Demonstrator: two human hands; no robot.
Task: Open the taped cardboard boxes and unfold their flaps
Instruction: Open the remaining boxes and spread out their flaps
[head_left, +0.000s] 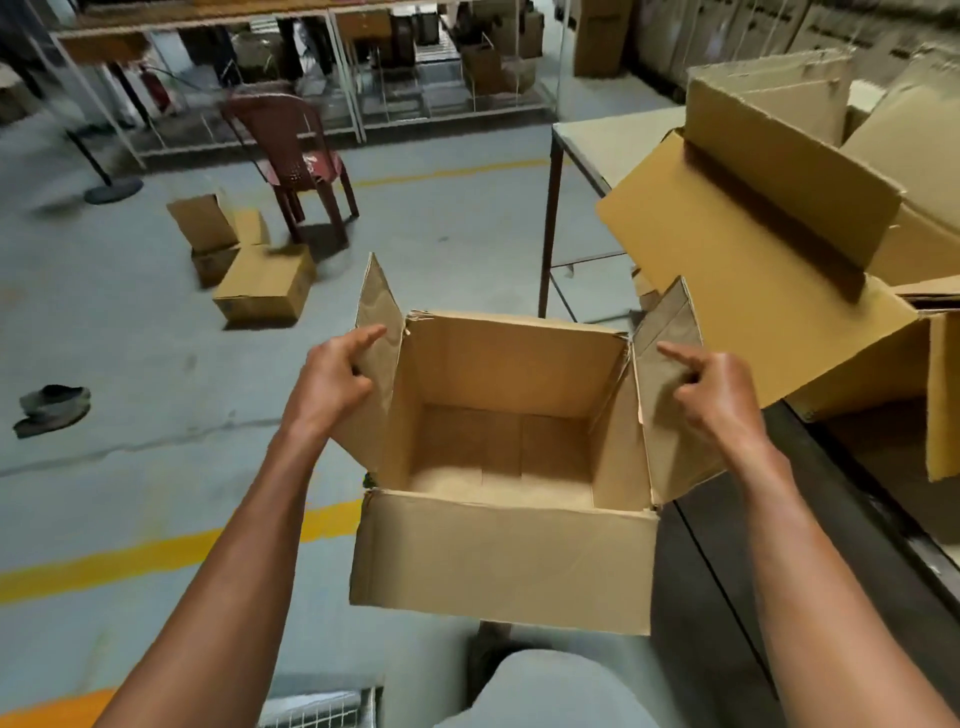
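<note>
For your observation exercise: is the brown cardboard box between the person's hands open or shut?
Open. The brown cardboard box has all visible flaps folded outward, its bare inside bottom shows, and nothing lies inside.

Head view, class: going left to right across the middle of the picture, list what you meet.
Dark shoe on the floor → left hand → left flap → open box → right flap → right hand → big box on the table.

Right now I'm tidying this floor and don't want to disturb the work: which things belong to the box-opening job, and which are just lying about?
Belongs to the job:
- open brown cardboard box, empty, held in mid-air
- left hand gripping its left flap
- right hand gripping its right flap
- opened cardboard boxes on the table

Lying about:
- dark red plastic chair
- small cardboard boxes on the floor
- grey crumpled item on the floor
</note>
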